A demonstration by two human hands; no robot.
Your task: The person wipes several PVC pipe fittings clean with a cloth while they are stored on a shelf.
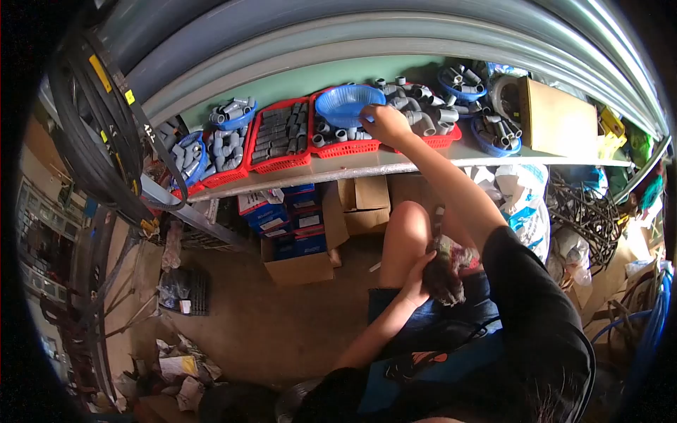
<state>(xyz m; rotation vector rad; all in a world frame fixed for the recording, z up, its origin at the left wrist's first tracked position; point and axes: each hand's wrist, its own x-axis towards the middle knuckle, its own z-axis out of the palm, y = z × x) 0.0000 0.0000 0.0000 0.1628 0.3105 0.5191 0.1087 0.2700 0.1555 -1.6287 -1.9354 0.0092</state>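
Observation:
My right hand (386,125) reaches up to the shelf, its fingers closed on the near right rim of a blue plastic basket (345,99). The basket looks empty and sits over a red crate (349,148) of grey pipe fittings. Down by my lap, my left hand (417,283) is wrapped round a crumpled, dirty rag (448,271), dark with reddish and pale patches. Part of the left fingers is hidden behind the rag.
Along the shelf (331,169) stand a red crate of dark fittings (281,130), small blue baskets (496,134) and a cardboard piece (557,116). Long grey pipes (317,46) run overhead. Coiled black hose (92,120) hangs left. Below are cardboard boxes (300,268).

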